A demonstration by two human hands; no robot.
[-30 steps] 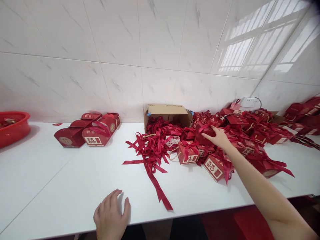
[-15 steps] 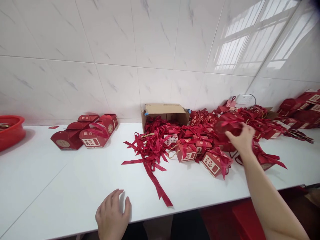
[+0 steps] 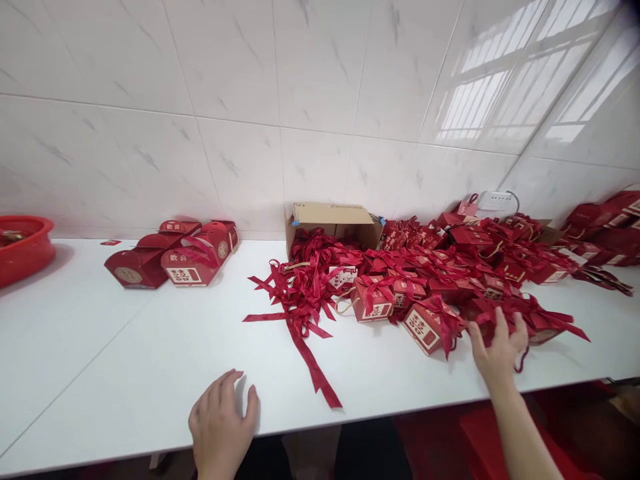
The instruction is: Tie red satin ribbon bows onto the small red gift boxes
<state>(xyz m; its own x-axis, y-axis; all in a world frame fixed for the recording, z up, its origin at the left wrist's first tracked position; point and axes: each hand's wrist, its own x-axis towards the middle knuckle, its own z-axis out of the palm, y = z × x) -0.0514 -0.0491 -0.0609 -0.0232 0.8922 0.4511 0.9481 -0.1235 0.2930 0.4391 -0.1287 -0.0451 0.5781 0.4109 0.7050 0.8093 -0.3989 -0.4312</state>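
Observation:
My left hand (image 3: 223, 423) rests at the table's front edge, fingers loosely bent and apart, with nothing in it. Over the front right of the table, my right hand (image 3: 499, 350) is open with its fingers spread. Just beyond its fingertips sits a red candy box with a ribbon (image 3: 477, 311), partly hidden by other boxes and the hand. Another ribboned box (image 3: 546, 331) lies to its right. Left of this hand stands a tilted red box with a cream label (image 3: 423, 330). A heap of loose red ribbons (image 3: 305, 300) spreads across the middle.
A cardboard carton (image 3: 333, 215) lies open towards me against the tiled wall, with ribbons spilling out. Several red boxes (image 3: 193, 275) stand at the left. A red basin (image 3: 25, 257) is at the far left, a power strip (image 3: 495, 200) at the back right.
My right hand has come down and nearer to me from the back of the pile, and let go of a ribboned box, which now lies among the front boxes. My left hand has hardly moved.

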